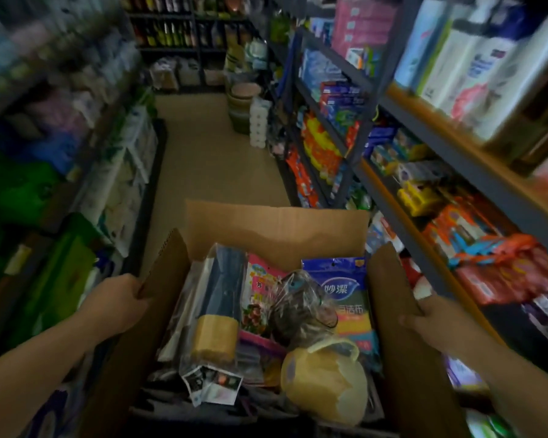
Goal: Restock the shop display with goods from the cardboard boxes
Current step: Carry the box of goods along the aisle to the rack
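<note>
You carry the cardboard box point(277, 235) down the aisle.
Left hand point(121, 298) and right hand point(424, 314) fingers grip side flaps; flaps could buckle, tipping the yellow plastic jug point(325, 379).

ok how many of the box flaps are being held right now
2. The left hand grips the left flap and the right hand grips the right flap; the far flap stands free. A near flap may be hidden.

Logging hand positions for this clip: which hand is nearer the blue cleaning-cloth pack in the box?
Right. The right hand grips the box's right flap, just beside the blue cleaning-cloth pack. The left hand grips the left flap, across the box from it.
</note>
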